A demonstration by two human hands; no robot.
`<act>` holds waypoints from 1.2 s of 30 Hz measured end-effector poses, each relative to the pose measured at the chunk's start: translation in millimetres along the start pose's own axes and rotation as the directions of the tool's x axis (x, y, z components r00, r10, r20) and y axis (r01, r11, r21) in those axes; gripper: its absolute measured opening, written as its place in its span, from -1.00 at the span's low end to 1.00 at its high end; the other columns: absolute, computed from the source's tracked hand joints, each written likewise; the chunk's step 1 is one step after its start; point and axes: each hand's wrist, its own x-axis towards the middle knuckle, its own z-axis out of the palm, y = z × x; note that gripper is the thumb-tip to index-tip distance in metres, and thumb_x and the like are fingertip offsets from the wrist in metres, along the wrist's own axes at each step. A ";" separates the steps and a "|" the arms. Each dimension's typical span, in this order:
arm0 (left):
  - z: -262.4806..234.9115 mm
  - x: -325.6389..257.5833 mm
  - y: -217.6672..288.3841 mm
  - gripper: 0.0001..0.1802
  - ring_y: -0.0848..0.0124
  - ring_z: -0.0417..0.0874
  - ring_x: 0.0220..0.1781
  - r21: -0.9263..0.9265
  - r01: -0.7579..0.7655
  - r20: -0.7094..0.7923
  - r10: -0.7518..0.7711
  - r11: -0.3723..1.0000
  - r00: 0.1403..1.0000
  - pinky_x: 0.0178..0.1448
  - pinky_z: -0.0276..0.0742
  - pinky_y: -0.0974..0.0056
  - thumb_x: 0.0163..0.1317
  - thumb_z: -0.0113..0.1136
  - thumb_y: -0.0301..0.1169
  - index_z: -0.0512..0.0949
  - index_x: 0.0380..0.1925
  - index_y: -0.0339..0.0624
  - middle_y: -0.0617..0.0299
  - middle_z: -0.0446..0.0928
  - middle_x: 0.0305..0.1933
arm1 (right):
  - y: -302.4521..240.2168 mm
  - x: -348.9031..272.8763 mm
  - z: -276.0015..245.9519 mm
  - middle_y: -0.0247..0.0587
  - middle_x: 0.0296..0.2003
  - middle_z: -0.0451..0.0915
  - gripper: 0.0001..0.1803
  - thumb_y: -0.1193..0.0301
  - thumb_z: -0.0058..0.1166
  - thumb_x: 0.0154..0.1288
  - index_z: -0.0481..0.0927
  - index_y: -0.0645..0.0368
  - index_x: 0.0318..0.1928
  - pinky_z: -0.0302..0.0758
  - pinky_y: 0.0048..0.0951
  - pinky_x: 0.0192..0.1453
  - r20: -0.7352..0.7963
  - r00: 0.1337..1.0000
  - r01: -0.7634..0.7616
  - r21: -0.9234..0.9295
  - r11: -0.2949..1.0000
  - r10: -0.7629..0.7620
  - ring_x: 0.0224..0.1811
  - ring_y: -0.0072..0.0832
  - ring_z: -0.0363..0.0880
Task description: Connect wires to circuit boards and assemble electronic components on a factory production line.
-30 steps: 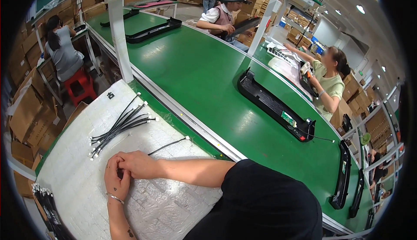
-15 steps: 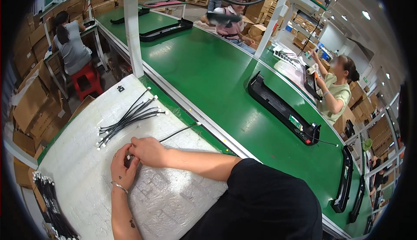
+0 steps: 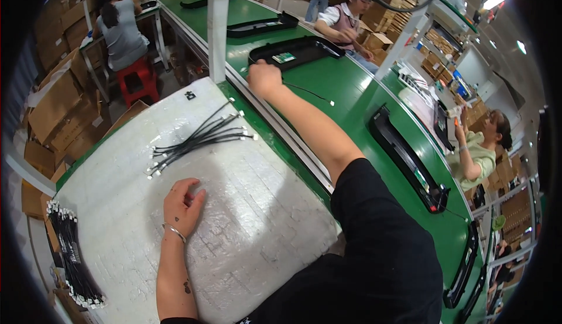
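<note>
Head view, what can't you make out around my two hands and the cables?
- Right hand: its back faces the camera, so the grip on the thin black cable is hidden.
- Left hand: palm down on the white pad; anything beneath is hidden.
- Cable bundle: connectors too small.

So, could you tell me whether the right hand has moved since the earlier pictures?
Yes. The right hand has left the left hand on the white pad and reached forward over the green belt, holding a thin black cable.
</note>
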 end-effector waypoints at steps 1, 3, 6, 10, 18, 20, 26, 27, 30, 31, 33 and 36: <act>1.2 0.2 -2.2 -0.72 0.40 0.50 -0.44 0.021 -0.024 0.006 0.023 1.000 1.000 -0.34 0.45 0.37 0.08 0.29 -0.43 0.55 -0.18 -0.18 0.18 0.54 -0.23 | 10.1 16.5 14.4 -0.01 -0.21 0.58 -0.75 0.25 0.13 0.11 0.65 0.19 -0.36 0.60 -0.17 -0.19 -0.055 0.999 -0.003 -0.028 1.000 0.001 -0.24 -0.09 0.65; 1.6 4.5 -3.2 -0.74 0.38 0.49 -0.45 0.049 -0.060 0.015 0.059 0.997 0.998 -0.34 0.45 0.36 0.06 0.29 -0.44 0.55 -0.21 -0.19 0.17 0.53 -0.26 | 17.4 43.7 35.6 -0.02 -0.18 0.60 -0.80 0.29 0.10 0.13 0.66 0.15 -0.38 0.59 -0.21 -0.15 -0.076 0.990 -0.117 -0.002 0.993 0.116 -0.20 -0.12 0.65; -2.1 4.0 -2.3 -0.73 0.38 0.49 -0.46 0.043 -0.064 0.014 0.064 0.997 0.998 -0.34 0.45 0.36 0.05 0.30 -0.44 0.55 -0.21 -0.19 0.16 0.52 -0.28 | 14.7 62.7 44.3 -0.09 -0.20 0.66 -0.82 0.34 0.06 0.16 0.69 0.09 -0.33 0.59 -0.25 -0.11 0.165 0.957 -0.238 -0.028 0.971 0.240 -0.16 -0.20 0.67; 0.0 9.8 -8.4 -0.77 0.47 0.48 -0.47 -0.073 0.014 -0.006 -0.014 0.997 1.000 -0.37 0.42 0.41 0.06 0.28 -0.45 0.56 -0.24 -0.21 0.20 0.52 -0.32 | 33.1 55.9 63.3 -0.16 -0.25 0.69 -0.77 0.25 0.17 0.03 0.70 0.04 -0.31 0.60 -0.30 -0.11 0.174 0.961 -0.195 -0.121 0.973 0.214 -0.15 -0.26 0.68; 7.3 8.8 -21.4 -0.77 0.49 0.50 -0.44 -0.140 -0.020 -0.007 0.019 0.990 1.000 -0.37 0.43 0.42 0.07 0.26 -0.49 0.57 -0.22 -0.23 0.20 0.58 -0.24 | 77.6 -79.2 -83.2 -0.10 -0.42 0.64 -0.69 0.15 0.18 -0.02 0.60 0.15 -0.46 0.56 -0.20 -0.24 0.084 0.967 0.248 -0.098 0.964 -0.240 -0.27 -0.18 0.64; 6.7 4.8 -21.7 -0.73 0.48 0.50 -0.46 -0.169 -0.059 -0.064 0.049 0.984 0.997 -0.34 0.48 0.38 0.08 0.24 -0.52 0.56 -0.16 -0.23 0.17 0.59 -0.21 | 78.1 -134.1 -136.9 -0.11 -0.49 0.57 -0.67 0.16 0.20 -0.07 0.46 0.17 -0.55 0.50 -0.14 -0.36 -0.093 0.951 0.295 -0.022 0.955 -0.296 -0.36 -0.15 0.59; -19.1 -20.3 76.6 -0.46 0.01 0.34 0.29 0.429 -0.521 -0.220 0.645 0.738 0.732 0.24 0.33 0.02 0.02 0.35 -0.42 0.46 0.07 -0.09 0.03 0.38 0.25 | 58.5 -288.0 -282.1 -0.38 -0.64 0.21 -0.70 0.29 0.15 0.04 0.28 0.01 -0.61 0.29 -0.44 -0.63 -0.223 0.561 0.827 0.094 0.555 -0.797 -0.60 -0.48 0.35; -28.0 -31.2 90.7 -0.46 0.01 0.34 0.29 0.440 -0.500 -0.218 0.629 0.746 0.746 0.24 0.33 0.02 0.02 0.35 -0.42 0.46 0.07 -0.09 0.03 0.38 0.25 | 58.2 -301.5 -293.1 -0.41 -0.64 0.19 -0.70 0.30 0.14 0.03 0.26 0.00 -0.63 0.25 -0.50 -0.65 -0.230 0.481 0.874 0.053 0.483 -0.846 -0.60 -0.56 0.33; -55.4 -67.7 145.7 -0.63 0.06 0.44 0.19 0.731 -0.576 0.151 0.736 0.366 0.660 0.25 0.34 -0.05 0.02 0.29 -0.42 0.54 -0.11 -0.20 0.05 0.49 0.11 | 60.5 -321.4 -289.4 -0.47 -0.61 0.19 -0.69 0.32 0.14 -0.03 0.24 -0.03 -0.67 0.16 -0.61 -0.69 -0.278 0.373 0.921 -0.009 0.391 -0.885 -0.60 -0.68 0.27; -58.2 -80.9 143.6 -0.69 0.13 0.51 0.01 0.666 -0.627 0.226 0.692 0.404 0.686 0.07 0.44 0.03 0.00 0.28 -0.44 0.56 -0.19 -0.20 0.12 0.52 -0.09 | 64.6 -316.4 -281.2 -0.46 -0.57 0.25 -0.74 0.33 0.13 -0.06 0.28 -0.02 -0.64 0.20 -0.62 -0.67 -0.272 0.368 0.911 -0.086 0.403 -0.889 -0.58 -0.68 0.29; -59.0 -119.1 136.4 -0.77 0.27 0.52 -0.33 0.609 -0.627 0.303 0.588 0.486 0.750 -0.28 0.49 0.18 -0.05 0.26 -0.47 0.57 -0.31 -0.19 0.25 0.47 -0.44 | 71.3 -295.6 -259.8 -0.40 -0.32 0.45 -0.83 0.41 0.11 -0.12 0.46 0.01 -0.42 0.34 -0.64 -0.59 -0.208 0.431 0.874 -0.147 0.463 -0.878 -0.48 -0.66 0.38; -31.1 -154.7 134.4 -0.75 0.36 0.45 -0.50 0.549 -0.563 0.347 0.445 0.617 0.826 -0.51 0.39 0.29 -0.08 0.25 -0.50 0.54 -0.31 -0.17 0.31 0.36 -0.56 | 71.9 -260.3 -211.8 -0.19 -0.08 0.47 -0.41 0.53 0.14 -0.05 0.44 -0.02 0.10 0.57 -0.33 -0.27 -0.192 0.693 0.720 0.142 0.679 -0.695 -0.19 -0.25 0.57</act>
